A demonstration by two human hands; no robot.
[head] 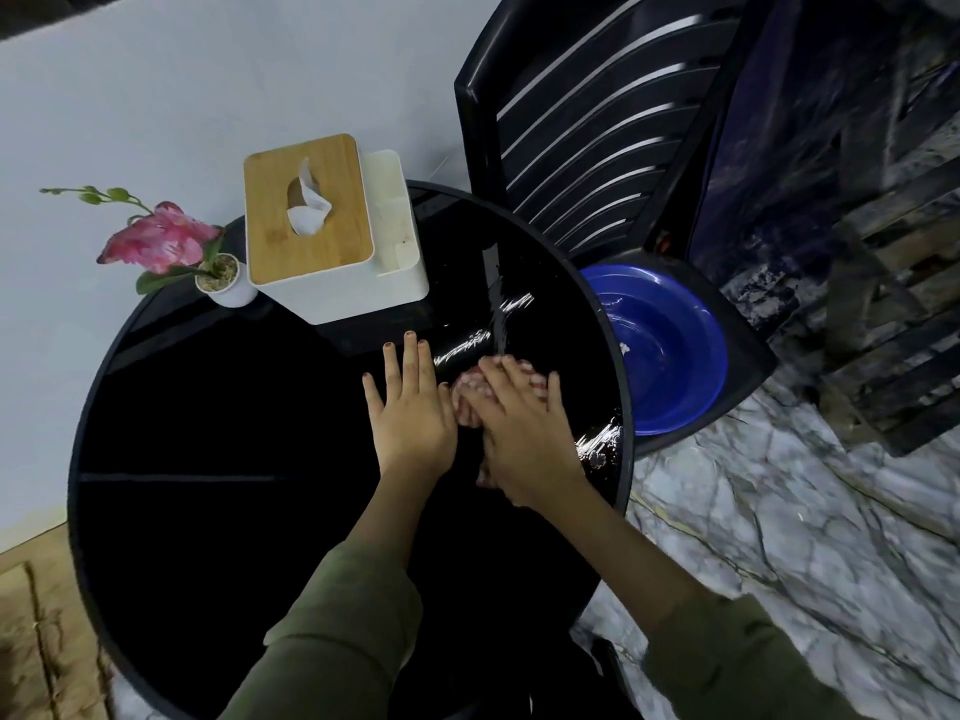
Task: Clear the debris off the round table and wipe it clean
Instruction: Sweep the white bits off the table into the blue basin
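The round black glossy table (208,459) fills the middle of the view. My right hand (524,433) presses flat on a red-and-white checked cloth (465,394) near the table's right edge, covering most of it. My left hand (410,407) lies flat on the tabletop just left of the cloth, fingers spread and holding nothing. Wet streaks (483,337) glisten on the surface beyond the cloth and by the right rim.
A white tissue box with a wooden lid (311,210) and a small white pot with a pink flower (223,278) stand at the table's far side. A blue basin (670,345) sits on a black chair (597,122) to the right. Marble floor lies below.
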